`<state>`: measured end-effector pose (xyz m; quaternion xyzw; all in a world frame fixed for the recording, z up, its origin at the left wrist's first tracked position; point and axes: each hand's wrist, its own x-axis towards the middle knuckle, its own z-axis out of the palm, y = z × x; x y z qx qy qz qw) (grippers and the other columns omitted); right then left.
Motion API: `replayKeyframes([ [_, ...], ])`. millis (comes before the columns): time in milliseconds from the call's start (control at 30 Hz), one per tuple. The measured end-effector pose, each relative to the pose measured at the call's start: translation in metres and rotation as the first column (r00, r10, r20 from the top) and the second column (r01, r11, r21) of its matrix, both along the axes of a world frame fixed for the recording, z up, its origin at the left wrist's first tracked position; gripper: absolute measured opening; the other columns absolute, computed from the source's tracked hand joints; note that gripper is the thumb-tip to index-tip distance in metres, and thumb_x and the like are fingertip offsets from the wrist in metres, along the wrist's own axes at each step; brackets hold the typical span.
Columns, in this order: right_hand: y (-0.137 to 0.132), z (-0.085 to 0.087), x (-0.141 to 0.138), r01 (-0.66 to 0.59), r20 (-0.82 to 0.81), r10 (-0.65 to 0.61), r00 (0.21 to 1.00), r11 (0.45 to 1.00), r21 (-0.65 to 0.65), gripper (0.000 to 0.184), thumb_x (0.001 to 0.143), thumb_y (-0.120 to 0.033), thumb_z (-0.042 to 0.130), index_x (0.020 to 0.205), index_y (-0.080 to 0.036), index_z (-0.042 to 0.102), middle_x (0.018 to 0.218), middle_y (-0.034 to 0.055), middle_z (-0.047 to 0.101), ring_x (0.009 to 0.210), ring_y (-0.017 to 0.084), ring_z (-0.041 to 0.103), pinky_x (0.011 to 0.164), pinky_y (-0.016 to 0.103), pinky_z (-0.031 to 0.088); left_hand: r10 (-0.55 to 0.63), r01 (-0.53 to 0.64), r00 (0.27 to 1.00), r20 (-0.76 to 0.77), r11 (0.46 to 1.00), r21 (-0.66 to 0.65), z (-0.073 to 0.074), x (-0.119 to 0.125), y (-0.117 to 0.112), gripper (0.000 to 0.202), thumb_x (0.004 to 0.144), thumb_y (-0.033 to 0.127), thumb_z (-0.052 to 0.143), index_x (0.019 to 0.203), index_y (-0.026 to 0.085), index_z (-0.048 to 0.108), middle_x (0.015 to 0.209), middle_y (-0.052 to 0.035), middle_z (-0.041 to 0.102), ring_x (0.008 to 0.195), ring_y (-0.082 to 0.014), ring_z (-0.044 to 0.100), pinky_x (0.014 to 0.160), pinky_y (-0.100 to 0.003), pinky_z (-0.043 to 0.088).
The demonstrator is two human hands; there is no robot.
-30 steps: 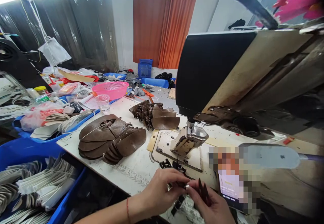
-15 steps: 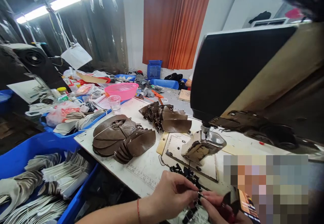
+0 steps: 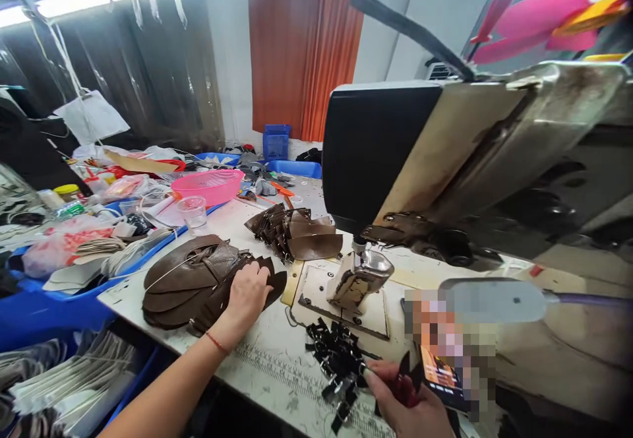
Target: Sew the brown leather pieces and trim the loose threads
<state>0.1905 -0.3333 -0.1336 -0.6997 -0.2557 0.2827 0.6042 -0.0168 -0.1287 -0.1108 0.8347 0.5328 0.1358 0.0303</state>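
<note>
My left hand (image 3: pixel 248 293) lies over the near end of a fanned stack of brown leather pieces (image 3: pixel 185 273), its fingers curled on the top pieces. Small thread snips (image 3: pixel 408 385) with red handles and dark blades sit in my right hand (image 3: pixel 403 408). The thumb and fingertips of that hand touch the edge of a pile of short black straps with metal rings (image 3: pixel 333 355). Whether they pinch one strap is unclear. Behind the left hand lies a second bundle of brown leather pieces (image 3: pixel 314 237).
A sewing machine head (image 3: pixel 386 154) overhangs the raised metal work post (image 3: pixel 363 276) on the right. A phone (image 3: pixel 445 372) lies beside my right hand. A clear plastic cup (image 3: pixel 192 212) and a pink basin (image 3: pixel 210 187) stand farther back. Blue bins (image 3: pixel 54 316) with cut pieces are at left.
My left hand has left the right hand and the straps and moved left and away onto the brown leather stack. The right hand stays by the straps. The view has turned right.
</note>
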Motion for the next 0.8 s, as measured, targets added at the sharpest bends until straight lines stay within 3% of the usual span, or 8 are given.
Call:
replayKeyframes([
  [100, -0.001, 0.002, 0.001, -0.017, -0.151, 0.016, 0.988, 1.000, -0.002, 0.034, 0.051, -0.046, 0.084, 0.063, -0.016, 0.072, 0.051, 0.0003, 0.059, 0.042, 0.012, 0.049, 0.036, 0.023, 0.039, -0.131, 0.146, 0.977, 0.167, 0.986, -0.083, 0.015, 0.001, -0.014, 0.005, 0.086, 0.023, 0.058, 0.082, 0.019, 0.059, 0.087, -0.0028, 0.061, 0.080, -0.0168, 0.056, 0.074, -0.028, 0.042],
  [167, 0.000, 0.002, 0.003, -0.020, -0.287, 0.021, 0.958, 1.000, 0.008, 0.037, 0.051, -0.044, 0.086, 0.067, -0.015, 0.072, 0.044, -0.0046, 0.048, 0.038, 0.007, 0.038, 0.035, 0.019, 0.031, -0.186, 0.336, 0.871, 0.456, 0.901, -0.275, 0.028, 0.005, -0.027, 0.011, 0.084, 0.028, 0.060, 0.079, 0.019, 0.058, 0.079, 0.0006, 0.060, 0.073, -0.0139, 0.054, 0.068, -0.025, 0.041],
  [233, 0.001, 0.003, 0.003, 0.017, -0.399, -0.008, 0.917, 1.000, 0.020, 0.038, 0.048, -0.042, 0.089, 0.067, -0.014, 0.071, 0.045, -0.0066, 0.044, 0.039, 0.004, 0.034, 0.036, 0.017, 0.029, -0.053, 0.554, 0.674, 0.736, 0.696, -0.457, 0.036, 0.012, -0.042, 0.018, 0.078, 0.034, 0.065, 0.079, 0.017, 0.058, 0.074, 0.0018, 0.060, 0.068, -0.0122, 0.053, 0.064, -0.023, 0.041],
  [300, 0.002, 0.006, 0.002, 0.045, -0.453, -0.030, 0.891, 0.999, 0.022, 0.038, 0.045, -0.038, 0.090, 0.066, -0.014, 0.070, 0.048, -0.0063, 0.045, 0.041, 0.004, 0.035, 0.037, 0.017, 0.031, 0.167, 0.693, 0.513, 0.842, 0.497, -0.522, 0.036, 0.022, -0.058, 0.028, 0.069, 0.037, 0.074, 0.082, 0.016, 0.061, 0.079, 0.0013, 0.063, 0.070, -0.0115, 0.054, 0.067, -0.023, 0.042],
  [433, 0.004, 0.014, -0.002, 0.019, -0.436, -0.007, 0.900, 1.000, 0.023, 0.035, 0.048, -0.038, 0.090, 0.064, -0.014, 0.069, 0.047, -0.0070, 0.042, 0.041, 0.004, 0.033, 0.036, 0.018, 0.028, 0.486, 0.772, 0.438, 0.757, 0.227, -0.593, 0.020, 0.042, -0.088, 0.044, 0.058, 0.046, 0.081, 0.084, 0.013, 0.068, 0.079, -0.0025, 0.067, 0.067, -0.0125, 0.057, 0.068, -0.025, 0.044],
  [500, 0.005, 0.018, -0.003, 0.003, -0.415, -0.001, 0.910, 1.000, 0.004, 0.034, 0.049, -0.038, 0.089, 0.063, -0.014, 0.069, 0.045, -0.0068, 0.042, 0.041, 0.005, 0.034, 0.037, 0.018, 0.028, 0.568, 0.766, 0.407, 0.715, 0.214, -0.606, 0.015, 0.049, -0.098, 0.049, 0.054, 0.049, 0.082, 0.083, 0.011, 0.070, 0.077, -0.0033, 0.067, 0.065, -0.0129, 0.058, 0.067, -0.026, 0.045],
  [567, 0.005, 0.021, -0.004, -0.004, -0.377, -0.004, 0.926, 1.000, -0.021, 0.034, 0.049, -0.039, 0.089, 0.064, -0.015, 0.069, 0.046, -0.0062, 0.043, 0.042, 0.005, 0.034, 0.037, 0.018, 0.028, 0.598, 0.739, 0.374, 0.708, 0.269, -0.618, 0.014, 0.054, -0.105, 0.050, 0.051, 0.046, 0.085, 0.083, 0.011, 0.070, 0.076, -0.0034, 0.068, 0.066, -0.0132, 0.058, 0.066, -0.026, 0.045],
  [800, 0.009, 0.032, -0.009, -0.093, -0.335, 0.059, 0.940, 0.992, -0.086, 0.037, 0.049, -0.042, 0.086, 0.065, -0.014, 0.067, 0.047, -0.0087, 0.035, 0.042, 0.003, 0.025, 0.039, 0.018, 0.019, 0.621, 0.613, 0.404, 0.672, 0.361, -0.703, 0.024, 0.060, -0.109, 0.032, 0.048, 0.024, 0.080, 0.075, 0.013, 0.067, 0.066, 0.0011, 0.065, 0.058, -0.0110, 0.054, 0.060, -0.024, 0.044],
])
